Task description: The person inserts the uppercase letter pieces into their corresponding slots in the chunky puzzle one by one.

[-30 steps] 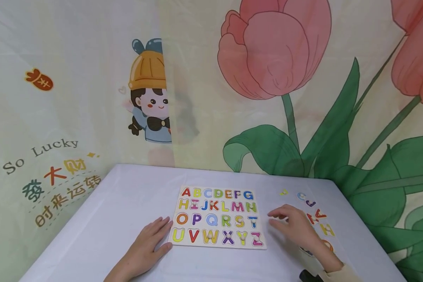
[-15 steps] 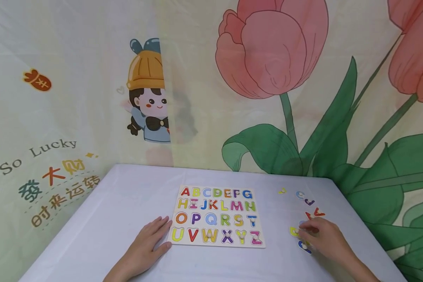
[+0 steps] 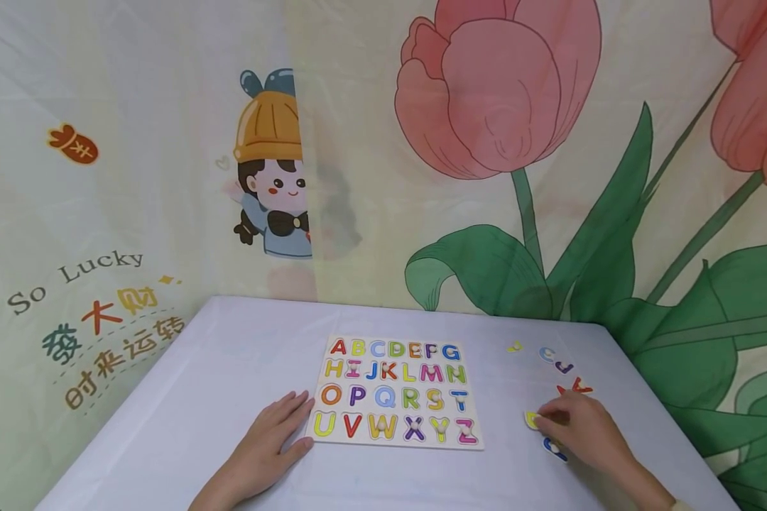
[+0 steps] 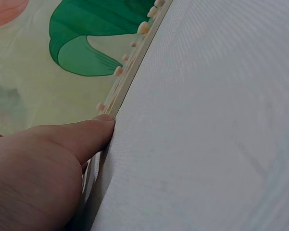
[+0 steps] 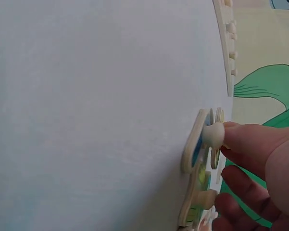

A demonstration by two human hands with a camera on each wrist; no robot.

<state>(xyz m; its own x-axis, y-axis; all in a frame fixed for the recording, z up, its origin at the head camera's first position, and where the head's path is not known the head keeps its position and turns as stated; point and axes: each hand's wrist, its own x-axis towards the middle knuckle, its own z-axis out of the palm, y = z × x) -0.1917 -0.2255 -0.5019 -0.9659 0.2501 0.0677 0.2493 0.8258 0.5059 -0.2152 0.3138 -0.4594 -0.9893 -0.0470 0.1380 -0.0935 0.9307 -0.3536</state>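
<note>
In the head view a wooden alphabet puzzle board (image 3: 396, 446) lies on the white table, with knobbed letters seated in part of its slots. My left hand (image 3: 265, 443) rests beside its lower left corner, fingers extended; the left wrist view shows the thumb (image 4: 94, 137) touching the board's edge (image 4: 130, 82). To the right, my right hand (image 3: 588, 426) pinches a yellow letter piece (image 3: 532, 420) between thumb and fingertips. Which letter it is stays hidden. Just below lies a blue letter piece (image 3: 555, 448), its pale knob (image 5: 213, 135) close to my thumb in the right wrist view.
Beyond my right hand lie several loose letters: a red piece (image 3: 580, 385), a purple one (image 3: 564, 367), a light blue one (image 3: 547, 353) and a small yellow one (image 3: 514, 346). A tulip-printed cloth (image 3: 371, 177) hangs behind the table.
My right hand has moved from beside the board rightward to the loose letters, and its fingertips have closed on the yellow piece. The left hand has stayed in place.
</note>
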